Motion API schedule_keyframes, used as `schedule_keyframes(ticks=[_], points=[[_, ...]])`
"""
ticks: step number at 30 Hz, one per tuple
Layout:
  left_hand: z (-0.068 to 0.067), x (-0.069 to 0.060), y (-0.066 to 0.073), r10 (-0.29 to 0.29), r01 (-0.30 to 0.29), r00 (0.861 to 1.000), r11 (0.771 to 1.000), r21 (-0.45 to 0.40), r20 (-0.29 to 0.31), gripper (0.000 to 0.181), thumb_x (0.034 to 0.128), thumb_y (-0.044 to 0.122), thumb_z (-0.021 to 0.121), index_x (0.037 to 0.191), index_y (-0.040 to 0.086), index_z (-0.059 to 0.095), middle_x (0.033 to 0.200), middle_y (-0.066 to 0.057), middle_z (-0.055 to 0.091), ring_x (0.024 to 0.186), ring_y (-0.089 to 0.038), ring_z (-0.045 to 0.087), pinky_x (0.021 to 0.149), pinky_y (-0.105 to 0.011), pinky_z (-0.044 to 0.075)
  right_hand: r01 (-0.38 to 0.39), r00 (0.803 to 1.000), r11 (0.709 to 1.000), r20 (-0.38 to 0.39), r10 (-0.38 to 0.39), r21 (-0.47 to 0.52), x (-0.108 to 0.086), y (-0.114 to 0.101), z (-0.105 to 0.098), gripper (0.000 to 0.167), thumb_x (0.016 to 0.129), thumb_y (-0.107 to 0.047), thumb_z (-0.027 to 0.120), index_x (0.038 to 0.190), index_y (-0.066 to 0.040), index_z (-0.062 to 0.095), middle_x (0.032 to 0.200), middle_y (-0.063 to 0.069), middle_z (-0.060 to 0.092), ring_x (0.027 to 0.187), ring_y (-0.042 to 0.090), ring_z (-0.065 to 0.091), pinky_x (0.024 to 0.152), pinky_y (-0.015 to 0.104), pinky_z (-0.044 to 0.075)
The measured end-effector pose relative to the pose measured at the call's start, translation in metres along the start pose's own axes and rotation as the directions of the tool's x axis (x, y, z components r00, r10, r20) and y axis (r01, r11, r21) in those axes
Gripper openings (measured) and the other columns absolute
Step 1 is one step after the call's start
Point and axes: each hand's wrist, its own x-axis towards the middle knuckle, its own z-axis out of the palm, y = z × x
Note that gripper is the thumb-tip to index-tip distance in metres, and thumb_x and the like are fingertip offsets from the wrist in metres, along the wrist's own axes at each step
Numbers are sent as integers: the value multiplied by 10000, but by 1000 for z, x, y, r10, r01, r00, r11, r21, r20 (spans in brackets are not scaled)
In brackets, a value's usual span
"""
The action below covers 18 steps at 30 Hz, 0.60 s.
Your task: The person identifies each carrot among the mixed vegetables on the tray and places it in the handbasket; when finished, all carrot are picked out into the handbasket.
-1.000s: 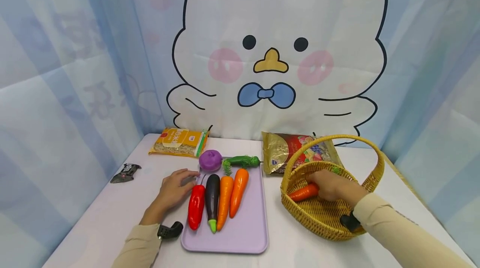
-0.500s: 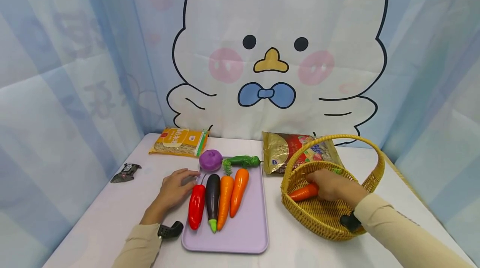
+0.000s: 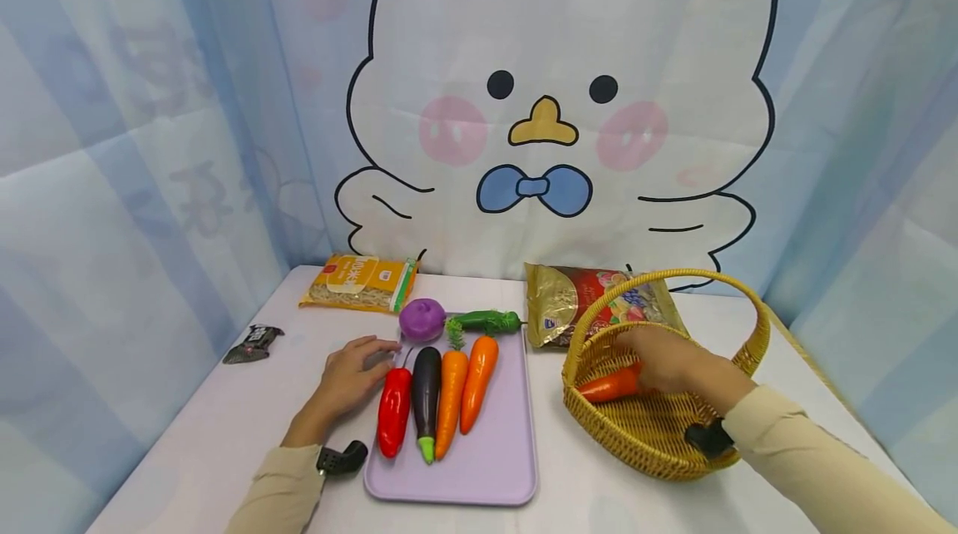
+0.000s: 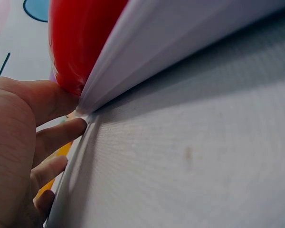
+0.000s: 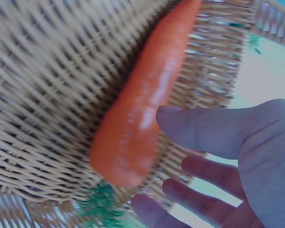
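Note:
In the head view an orange carrot lies inside the yellow wicker basket. Over its thick end is my right hand; the right wrist view shows the fingers spread, the thumb tip by the carrot and nothing gripped. Its green top shows below it there. At the far left edge of the lilac tray, my left hand rests with fingers relaxed, touching the rim near a red pepper. On the tray lie an eggplant and two more carrots.
A purple onion-like vegetable and a green pepper-like vegetable lie along the tray's far edge. Behind stand a yellow grain bag and a gold-red bag. A small black packet lies left. The basket's handle arches upward.
My right hand has let go of the carrot in the basket and shifted slightly right and up. The carrot stays against the basket's left wall. My left hand has not moved.

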Motion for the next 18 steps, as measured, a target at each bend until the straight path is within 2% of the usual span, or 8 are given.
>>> schedule_keyframes(ticks=[3,7,12,18], points=[[0,0,0,-4,4,1000,1000,1,0,338,963,234,616,1292,218,693,1503,-166,506,1485,-395,287,1168,-697,125,-3,1000,1000,-21,3,-10,-5,-6,-6,517,802,8,765,1303,4,637,1308,185,632,1234,415,564,1062,634,422],[0,-1,0,-1,1,1000,1000,8,1,335,966,234,614,1291,218,693,1500,-164,511,1486,-393,287,1167,-698,124,23,999,999,-39,-25,-37,-12,-14,-17,524,821,-34,781,1318,17,624,1334,216,612,1279,478,515,1064,657,401],[1,-1,0,6,-6,1000,1000,9,1,332,963,231,619,1286,206,696,1487,-164,526,1483,-393,296,1172,-690,118,84,995,995,-58,-87,-54,-16,-25,-24,506,825,-63,801,1297,24,639,1294,192,649,1253,454,554,1054,625,434],[0,-1,1,8,-8,1000,1000,11,-3,334,965,232,617,1288,209,695,1492,-160,523,1484,-390,301,1176,-684,121,129,989,990,-62,-132,-64,-24,-43,-32,457,826,-110,817,1250,-20,673,1239,137,690,1200,401,607,1031,594,469]])
